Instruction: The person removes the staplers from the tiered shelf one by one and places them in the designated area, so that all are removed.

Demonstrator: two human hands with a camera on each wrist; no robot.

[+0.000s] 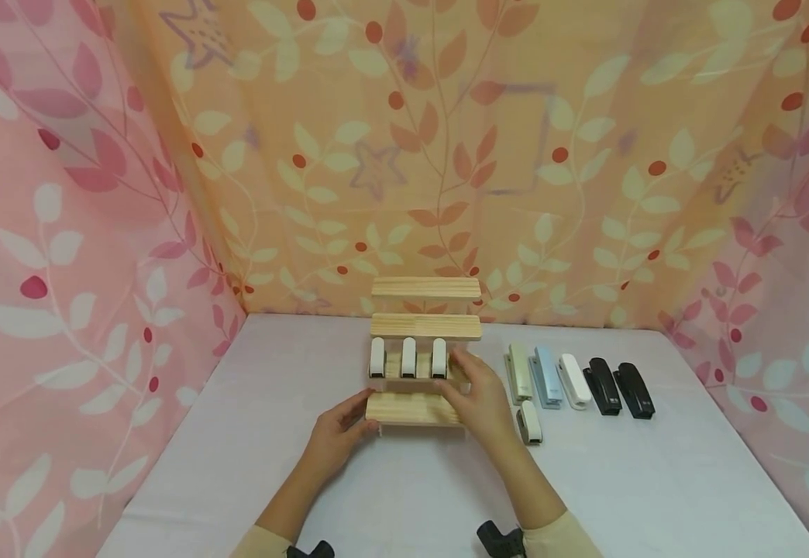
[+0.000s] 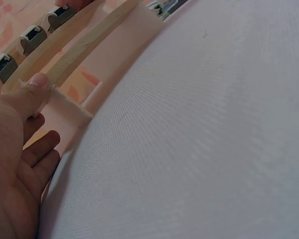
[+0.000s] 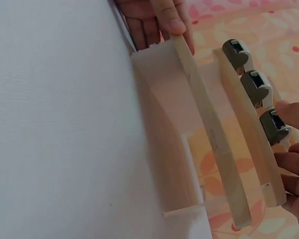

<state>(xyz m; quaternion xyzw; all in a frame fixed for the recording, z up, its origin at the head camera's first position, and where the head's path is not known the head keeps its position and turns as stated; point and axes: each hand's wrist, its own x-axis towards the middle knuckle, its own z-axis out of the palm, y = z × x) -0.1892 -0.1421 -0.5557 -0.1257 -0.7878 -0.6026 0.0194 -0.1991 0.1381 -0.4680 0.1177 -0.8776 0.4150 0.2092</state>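
Observation:
A tiered rack of pale wooden boards (image 1: pixel 414 409) on thin, pale side supports stands on the table. Three small white staplers (image 1: pixel 408 358) sit side by side on its second board from the front, their dark ends facing forward. My left hand (image 1: pixel 335 435) grips the left end of the lowest board, thumb on top and the other fingers at the side. With thumb and forefinger my right hand (image 1: pixel 477 399) pinches the rightmost white stapler (image 3: pixel 275 127). The other right fingers curl beside that board's right end.
Right of the rack stand a green stapler (image 1: pixel 518 373), a blue stapler (image 1: pixel 547 377), a larger white stapler (image 1: pixel 575 381) and two black staplers (image 1: pixel 605 386). In front of them is another small white stapler (image 1: pixel 530 422). Patterned curtains (image 1: pixel 446 155) enclose the white-covered table (image 1: pixel 272 364).

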